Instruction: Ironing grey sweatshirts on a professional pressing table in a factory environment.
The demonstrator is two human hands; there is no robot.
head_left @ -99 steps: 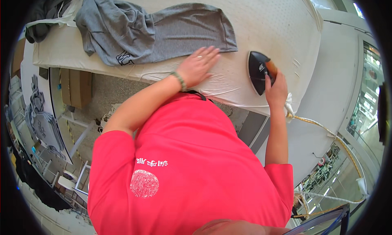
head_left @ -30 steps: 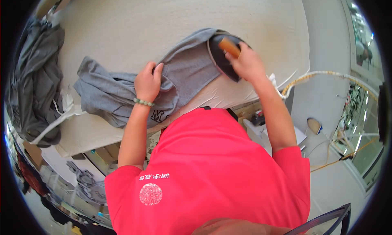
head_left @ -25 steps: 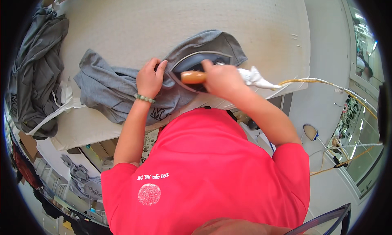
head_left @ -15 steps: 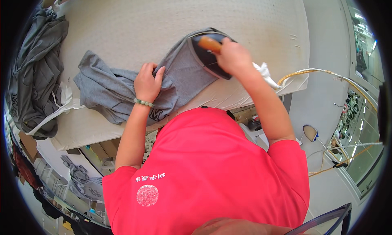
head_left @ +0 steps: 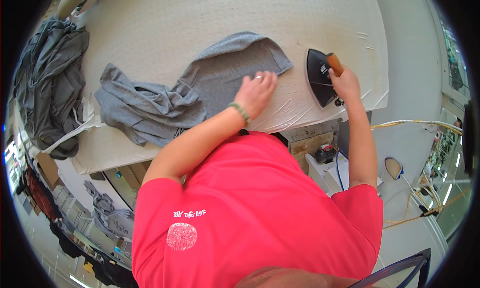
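Observation:
A grey knit garment (head_left: 225,70) lies on the white padded table, one section spread toward the right and the rest bunched (head_left: 150,105) at the left. Over the near edge of the spread section is my left hand (head_left: 256,94), its fingers slightly bent and apart; whether the fingertips press the cloth is hard to see. To the right of the garment, apart from it, my right hand (head_left: 346,85) grips the wooden handle of a black iron (head_left: 320,80). The iron's nose points away from me, and it sits at or just over the table cover.
Darker grey garments (head_left: 52,83) are heaped at the table's left end. The white table cover (head_left: 165,23) has wrinkles near its front right edge. Pale and yellow cables (head_left: 420,124) run at the right. Under the table is a small dark motor-like device (head_left: 325,154).
My right hand has carried the iron off the garment to the right. My left hand has moved right from the bunched part to the spread section, whose end now lies uncovered.

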